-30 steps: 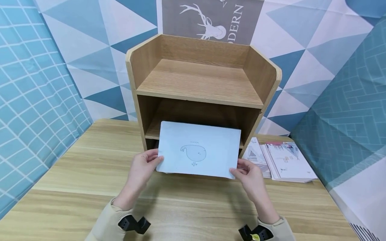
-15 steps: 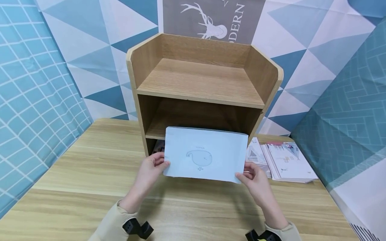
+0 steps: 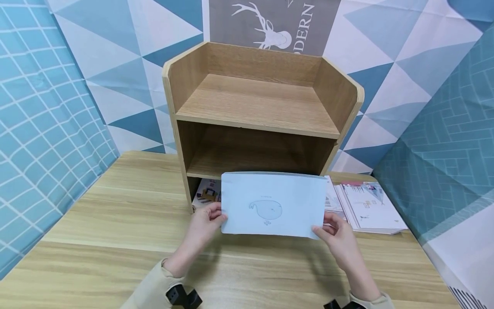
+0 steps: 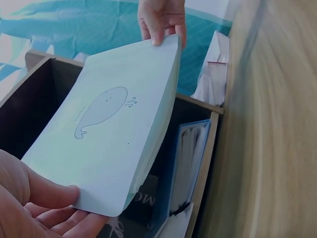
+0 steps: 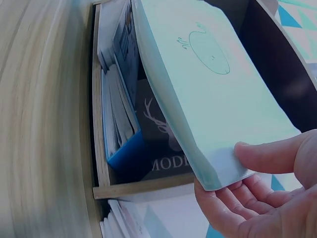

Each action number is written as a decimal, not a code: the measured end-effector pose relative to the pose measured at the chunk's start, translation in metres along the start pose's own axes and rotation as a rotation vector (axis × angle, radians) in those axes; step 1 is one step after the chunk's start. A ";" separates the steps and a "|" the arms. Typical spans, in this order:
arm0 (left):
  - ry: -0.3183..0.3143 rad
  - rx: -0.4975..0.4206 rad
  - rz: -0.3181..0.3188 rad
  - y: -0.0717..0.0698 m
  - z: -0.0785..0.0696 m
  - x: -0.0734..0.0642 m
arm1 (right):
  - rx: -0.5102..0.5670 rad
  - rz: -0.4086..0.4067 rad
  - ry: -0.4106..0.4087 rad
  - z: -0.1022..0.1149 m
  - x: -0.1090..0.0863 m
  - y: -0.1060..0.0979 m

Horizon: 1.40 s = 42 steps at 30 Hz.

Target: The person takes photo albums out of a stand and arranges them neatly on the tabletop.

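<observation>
Apparently the step is positioning: left hand [image 3: 204, 223] and right hand [image 3: 340, 238] pinch opposite ends of the whale booklet [image 3: 272, 201] in front of the wooden shelf [image 3: 256, 101], and moving it likely needs both in step.

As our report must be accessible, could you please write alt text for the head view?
A person's left hand and right hand hold opposite edges of a pale booklet bearing an upside-down whale drawing, in front of a wooden shelf unit. White books lie on the wooden table right of the unit, with a triangle-patterned backdrop behind.
</observation>
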<state>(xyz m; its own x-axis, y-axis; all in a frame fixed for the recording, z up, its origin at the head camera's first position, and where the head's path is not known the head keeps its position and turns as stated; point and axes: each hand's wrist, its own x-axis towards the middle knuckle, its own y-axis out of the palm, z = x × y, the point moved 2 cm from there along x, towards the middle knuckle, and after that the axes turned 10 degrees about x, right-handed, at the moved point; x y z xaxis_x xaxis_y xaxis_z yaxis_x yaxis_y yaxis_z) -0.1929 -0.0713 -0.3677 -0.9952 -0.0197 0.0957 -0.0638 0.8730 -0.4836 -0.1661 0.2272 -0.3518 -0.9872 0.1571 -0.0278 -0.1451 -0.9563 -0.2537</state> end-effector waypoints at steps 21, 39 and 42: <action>0.085 0.030 0.171 0.035 -0.009 -0.014 | -0.043 -0.038 0.035 -0.012 -0.006 -0.036; 0.190 0.037 0.259 0.062 -0.018 -0.023 | -0.144 -0.011 0.117 -0.032 -0.011 -0.062; 0.199 0.043 0.272 0.067 -0.022 -0.024 | -0.145 -0.007 0.130 -0.036 -0.011 -0.070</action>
<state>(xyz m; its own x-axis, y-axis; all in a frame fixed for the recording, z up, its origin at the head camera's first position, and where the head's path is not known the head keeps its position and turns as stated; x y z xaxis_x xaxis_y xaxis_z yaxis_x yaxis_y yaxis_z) -0.1713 -0.0012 -0.3835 -0.9427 0.3098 0.1240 0.1945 0.8120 -0.5503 -0.1429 0.3010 -0.3683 -0.9679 0.2030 -0.1481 -0.1312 -0.9109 -0.3911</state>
